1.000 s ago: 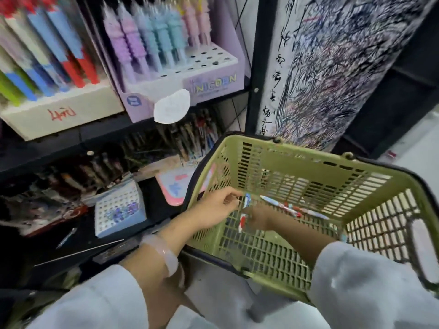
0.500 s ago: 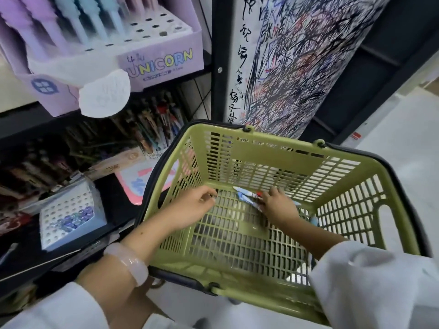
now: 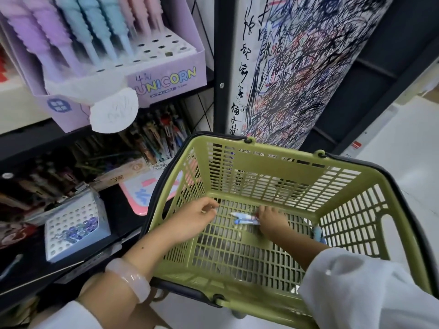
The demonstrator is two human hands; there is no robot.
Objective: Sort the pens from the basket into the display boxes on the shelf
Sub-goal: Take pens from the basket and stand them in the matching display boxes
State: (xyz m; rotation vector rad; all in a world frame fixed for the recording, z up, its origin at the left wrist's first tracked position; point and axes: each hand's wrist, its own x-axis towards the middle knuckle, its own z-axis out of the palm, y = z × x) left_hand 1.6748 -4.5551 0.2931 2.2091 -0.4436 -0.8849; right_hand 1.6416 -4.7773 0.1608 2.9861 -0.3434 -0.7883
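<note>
Head view, sole entry.

Step in hand: gathering pens from the green basket (image 3: 280, 167); nothing yet carried to the shelf. Judged early-to-middle of one pick-and-sort cycle.

Pens (image 3: 244, 218): a small bunch, two or three, white and blue with red marks, lying on the slatted basket floor near the far wall. Long axis runs roughly left to right across the floor, almost level. The free ends point toward the person's left; the other ends are hidden under the right fingers. Which end is cap and which is tip cannot be told.

Right hand (image 3: 272, 220): fingers curled down over the right-hand ends of the pens, pinching or gathering them against the floor.

Left hand (image 3: 194, 218): inside the basket near the left wall, just beside the free pen ends but apart from them; fingers loosely curled, nothing visibly held. A pale bangle (image 3: 129, 280) sits on that wrist.

One further pale blue item (image 3: 317, 233) lies at the basket's right wall behind the right forearm; probably another pen.

Next move calls for: lifting the bunch clear of the slats without dropping one, then matching it to a display box. Candidates: the lilac UNICORN box (image 3: 166, 78) above, part filled; the small blue perforated box (image 3: 73, 222) on the lower shelf, holes mostly vacant.
</note>
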